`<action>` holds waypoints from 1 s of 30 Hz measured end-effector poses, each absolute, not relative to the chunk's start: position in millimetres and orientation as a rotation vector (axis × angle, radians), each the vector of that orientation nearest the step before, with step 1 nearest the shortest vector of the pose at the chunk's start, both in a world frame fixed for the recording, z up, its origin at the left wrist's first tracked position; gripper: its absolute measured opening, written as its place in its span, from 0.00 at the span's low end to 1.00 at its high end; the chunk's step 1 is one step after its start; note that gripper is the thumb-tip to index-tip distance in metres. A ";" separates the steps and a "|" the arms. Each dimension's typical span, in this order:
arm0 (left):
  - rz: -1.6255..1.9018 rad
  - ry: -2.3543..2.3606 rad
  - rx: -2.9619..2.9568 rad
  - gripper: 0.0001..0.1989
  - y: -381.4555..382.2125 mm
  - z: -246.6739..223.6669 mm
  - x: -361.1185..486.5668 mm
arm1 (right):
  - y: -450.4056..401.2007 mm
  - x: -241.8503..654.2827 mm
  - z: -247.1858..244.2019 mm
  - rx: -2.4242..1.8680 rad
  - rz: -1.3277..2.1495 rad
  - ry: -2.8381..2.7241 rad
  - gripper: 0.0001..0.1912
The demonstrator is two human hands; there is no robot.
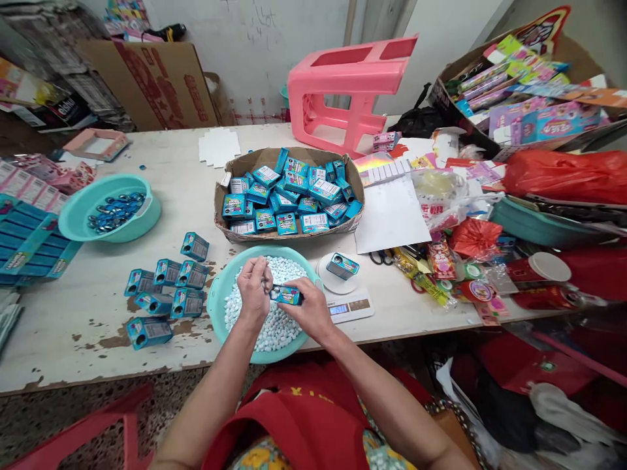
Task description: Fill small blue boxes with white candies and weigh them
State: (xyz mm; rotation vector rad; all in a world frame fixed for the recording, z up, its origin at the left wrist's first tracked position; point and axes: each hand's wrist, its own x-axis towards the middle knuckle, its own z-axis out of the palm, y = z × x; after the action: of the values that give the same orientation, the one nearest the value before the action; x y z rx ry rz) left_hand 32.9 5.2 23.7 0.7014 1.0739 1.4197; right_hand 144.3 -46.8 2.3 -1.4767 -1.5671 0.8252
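Held box (288,296): small, blue, with pale lettering that includes "CARAMELO"; gripped at one end by the fingers of the right hand (311,307)
Held box pose: lying lengthwise between the hands, printed face up, above the candies
Held box end: a rounded opening shows beside the left hand (253,284), whose pinched fingers are at this end; whether they touch it cannot be told
Candies (274,334): many small, rounded pieces, white to pale blue, loose and heaped beneath both hands
Basin (213,307): round, turquoise, holding the candies; its rim shows beyond the fingers and to the left of the left hand
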 end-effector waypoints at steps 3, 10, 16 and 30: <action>1.389 1.065 0.697 0.13 3.4 21.0 32.1 | -47.8 141.2 2.1 -1.462 0.852 -1.561 0.17; 1.401 1.035 0.665 0.13 4.2 30.6 31.7 | -49.0 136.6 -1.9 -1.434 0.949 -1.484 0.16; 1.365 1.277 0.775 0.13 16.9 8.5 0.8 | -70.6 165.7 14.8 -1.307 1.032 -1.365 0.18; 0.445 1.457 2.042 0.16 9.9 -58.2 -2.9 | -115.4 381.5 -106.2 -2.121 0.237 -0.791 0.27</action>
State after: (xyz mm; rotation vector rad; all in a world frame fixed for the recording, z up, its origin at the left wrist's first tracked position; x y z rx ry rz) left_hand -2.9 9.9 -58.2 2.0424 1.4570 0.4453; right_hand 381.5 -115.4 -106.2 -2.1214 -0.7908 0.2370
